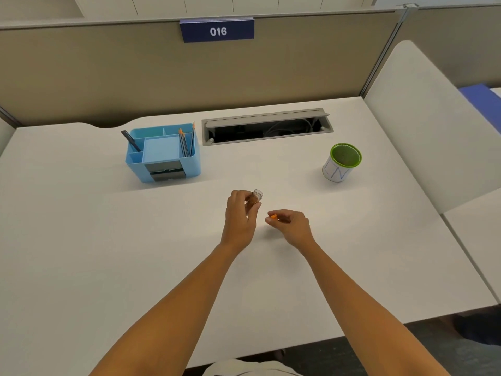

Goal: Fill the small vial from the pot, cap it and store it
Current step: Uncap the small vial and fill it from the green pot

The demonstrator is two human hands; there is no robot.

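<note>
Partly hidden vial, cap in hands.

vial: clear glass | organizer: matt plastic | desk: smooth matt

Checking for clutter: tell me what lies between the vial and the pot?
Nothing: the head view shows only bare white desk between the vial in the left hand and the pot.

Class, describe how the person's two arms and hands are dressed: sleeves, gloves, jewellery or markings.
Both forearms are bare to the bottom edge of the picture, with no sleeves showing. The left hand and right hand wear no gloves. No watch, ring, bracelet or marking is visible on either.
</note>
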